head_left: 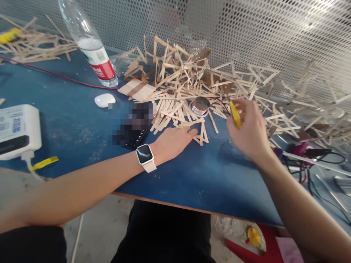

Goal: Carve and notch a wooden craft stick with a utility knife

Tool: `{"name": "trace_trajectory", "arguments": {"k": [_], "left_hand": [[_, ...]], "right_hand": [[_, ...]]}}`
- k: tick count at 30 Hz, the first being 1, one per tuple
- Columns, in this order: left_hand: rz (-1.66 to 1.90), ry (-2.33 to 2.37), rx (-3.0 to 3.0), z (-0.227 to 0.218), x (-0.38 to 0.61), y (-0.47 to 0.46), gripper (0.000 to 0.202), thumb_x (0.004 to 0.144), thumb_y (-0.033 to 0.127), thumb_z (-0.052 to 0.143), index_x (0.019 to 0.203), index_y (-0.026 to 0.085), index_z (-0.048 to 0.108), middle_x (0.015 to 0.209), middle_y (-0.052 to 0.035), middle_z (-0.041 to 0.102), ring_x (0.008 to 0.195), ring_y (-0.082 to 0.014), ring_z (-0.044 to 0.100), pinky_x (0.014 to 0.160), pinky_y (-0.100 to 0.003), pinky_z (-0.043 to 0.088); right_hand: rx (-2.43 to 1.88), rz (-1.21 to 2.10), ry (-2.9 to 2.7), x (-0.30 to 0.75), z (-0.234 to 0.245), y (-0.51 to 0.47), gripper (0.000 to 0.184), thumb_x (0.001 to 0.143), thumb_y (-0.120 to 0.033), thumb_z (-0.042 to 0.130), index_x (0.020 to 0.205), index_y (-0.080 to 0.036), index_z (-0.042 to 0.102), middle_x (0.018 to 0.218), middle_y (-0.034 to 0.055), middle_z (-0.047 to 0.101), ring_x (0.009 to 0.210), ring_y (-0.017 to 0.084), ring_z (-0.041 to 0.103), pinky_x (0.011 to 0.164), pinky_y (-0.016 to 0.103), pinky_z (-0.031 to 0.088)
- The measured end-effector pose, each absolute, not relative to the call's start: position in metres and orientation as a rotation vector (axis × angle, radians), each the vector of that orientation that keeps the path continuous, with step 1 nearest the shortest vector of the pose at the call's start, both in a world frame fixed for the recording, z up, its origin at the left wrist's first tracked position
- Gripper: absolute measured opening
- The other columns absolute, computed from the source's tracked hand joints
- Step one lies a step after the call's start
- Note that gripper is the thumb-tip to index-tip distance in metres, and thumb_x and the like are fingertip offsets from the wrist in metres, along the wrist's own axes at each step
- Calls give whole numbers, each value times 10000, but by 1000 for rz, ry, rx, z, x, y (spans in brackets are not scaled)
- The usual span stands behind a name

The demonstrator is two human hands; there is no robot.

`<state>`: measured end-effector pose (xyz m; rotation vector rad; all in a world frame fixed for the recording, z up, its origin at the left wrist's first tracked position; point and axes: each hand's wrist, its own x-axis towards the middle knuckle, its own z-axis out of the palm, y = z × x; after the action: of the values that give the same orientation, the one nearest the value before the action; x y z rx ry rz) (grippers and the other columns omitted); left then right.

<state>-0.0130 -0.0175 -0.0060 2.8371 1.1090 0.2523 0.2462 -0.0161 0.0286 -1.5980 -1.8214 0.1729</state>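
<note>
Head view, looking down on a blue worktable. The left hand lies palm down near the picture's centre, fingers stretched out almost flat and closed on nothing. Its fingertips touch a small cluster of craft sticks lying at 3 o'clock of the hand. A white smartwatch sits on that wrist. The right hand, at 3 o'clock of the left and raised off the table, is curled around a yellow-handled tool. The handle shows between thumb and fingers, but the working end is blurred and cannot be identified. At 12 o'clock of the cluster stands a small round tin, just beside the edge of a large loose pile of craft sticks, which spreads toward 3 o'clock along a perforated metal screen. A clear plastic bottle with a red label stands at 11 o'clock, tilted in the view. A white earbud case lies below it, and a dark phone (partly obscured) lies near the left wrist. A white boxed device occupies 9 o'clock, and a tangle of black cables lies at 3 o'clock, behind the right forearm.
</note>
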Motion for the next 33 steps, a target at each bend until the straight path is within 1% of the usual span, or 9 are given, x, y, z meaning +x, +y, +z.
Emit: {"name": "trace_trajectory", "arguments": {"k": [3, 5, 8, 12, 15, 18, 21, 26, 33], "left_hand": [[271, 1095, 2820, -7, -14, -18, 309, 1034, 34, 473, 1283, 129, 628, 1090, -123, 712, 773, -201, 724, 525, -355, 215], [289, 1081, 2806, -7, -14, -19, 307, 1045, 47, 463, 1294, 118, 628, 1091, -127, 718, 764, -202, 723, 524, -354, 222], [317, 1013, 2790, -7, -12, -23, 291, 1074, 89, 462, 1303, 123, 638, 1136, -126, 734, 767, -196, 726, 520, -346, 247], [347, 821, 2777, -3, -9, -32, 183, 1092, 232, 567, 1216, 177, 690, 1246, -72, 762, 869, -181, 754, 561, -315, 363], [427, 854, 2730, 2, -12, -28, 190, 1070, 293, 596, 1190, 183, 693, 1151, -51, 785, 852, -178, 746, 602, -313, 412], [563, 1085, 2645, 6, -22, -12, 237, 1079, 218, 475, 1174, 151, 681, 1078, -86, 785, 811, -184, 713, 656, -328, 428], [597, 1191, 2595, 8, -30, 4, 253, 1035, 165, 472, 1159, 141, 691, 1027, -98, 789, 831, -201, 708, 699, -331, 431], [397, 859, 2667, 8, -33, 9, 129, 937, 268, 673, 1016, 195, 743, 973, -42, 800, 845, -209, 731, 694, -316, 448], [194, 559, 2758, 5, -32, 7, 202, 1071, 257, 564, 1100, 188, 751, 1087, -63, 820, 921, -220, 769, 719, -335, 476]], "right_hand": [[-1742, -74, -1970, 250, 43, -4, 728, 940, -292, 670, 1620, -209, 425, 1514, 258, 553, 1424, 494, 550, 1181, 757, 443], [-1711, -68, -2097, 248, 41, -4, 617, 974, -309, 662, 1562, -191, 519, 1505, 256, 559, 1463, 508, 504, 1200, 755, 427], [-1567, 65, -2276, 241, 27, -19, 336, 1041, -327, 602, 1353, -239, 692, 1326, 168, 671, 1330, 413, 625, 1192, 690, 481], [-1359, 265, -2485, 237, 10, -42, 260, 1050, -291, 612, 1276, -279, 740, 1262, 88, 731, 1192, 297, 706, 1101, 529, 597], [-1297, 309, -2500, 240, 3, -51, 325, 1039, -257, 626, 1351, -275, 713, 1326, 97, 713, 1239, 297, 687, 1103, 532, 601], [-1316, 287, -2432, 242, -3, -53, 325, 1046, -247, 611, 1353, -275, 715, 1339, 116, 701, 1250, 317, 672, 1113, 588, 587], [-1344, 258, -2375, 241, -8, -56, 345, 1056, -225, 577, 1373, -270, 705, 1348, 124, 699, 1247, 328, 662, 1112, 611, 581], [-1370, 210, -2337, 236, -10, -59, 350, 1061, -210, 553, 1377, -244, 702, 1347, 131, 698, 1243, 335, 643, 1108, 589, 581], [-1367, 194, -2343, 236, -7, -62, 231, 1031, -225, 631, 1236, -204, 736, 1163, 121, 713, 1061, 311, 641, 979, 535, 609]]}}
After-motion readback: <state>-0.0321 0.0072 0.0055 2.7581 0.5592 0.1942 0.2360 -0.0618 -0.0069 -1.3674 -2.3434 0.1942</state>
